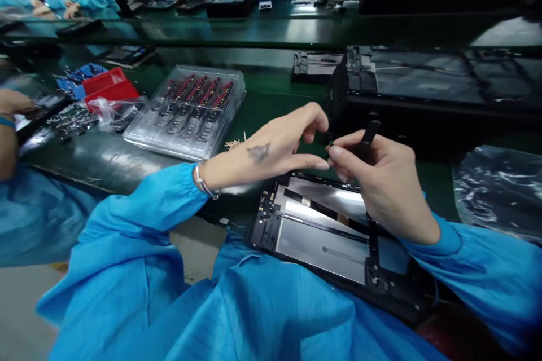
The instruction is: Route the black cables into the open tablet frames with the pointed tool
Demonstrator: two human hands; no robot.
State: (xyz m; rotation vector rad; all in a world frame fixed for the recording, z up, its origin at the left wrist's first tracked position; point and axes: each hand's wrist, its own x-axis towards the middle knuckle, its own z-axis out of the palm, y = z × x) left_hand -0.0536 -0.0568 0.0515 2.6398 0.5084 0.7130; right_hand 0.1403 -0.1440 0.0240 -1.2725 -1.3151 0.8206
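My left hand (275, 146) is open, its thumb and fingers curved apart beside the fingertips of my right hand. My right hand (376, 180) is closed, thumb and finger pinching a small dark part (329, 143) too small to name. A slim black tool (371, 132) also sticks up from between its fingers; its working end is hidden. Beneath both hands lies an opened tablet (322, 242) at the bench edge, with silver panels and black strips showing. My right hand covers part of its far edge.
Left on the green bench (271, 107) are a clear tray (182, 141) of small boards, a red bin (110, 87) and loose small parts (71, 118). Black boxes of tablet frames (415, 84) stand behind my right hand, a plastic bag (499, 192) at right. A co-worker's hand (14, 102) is at left.
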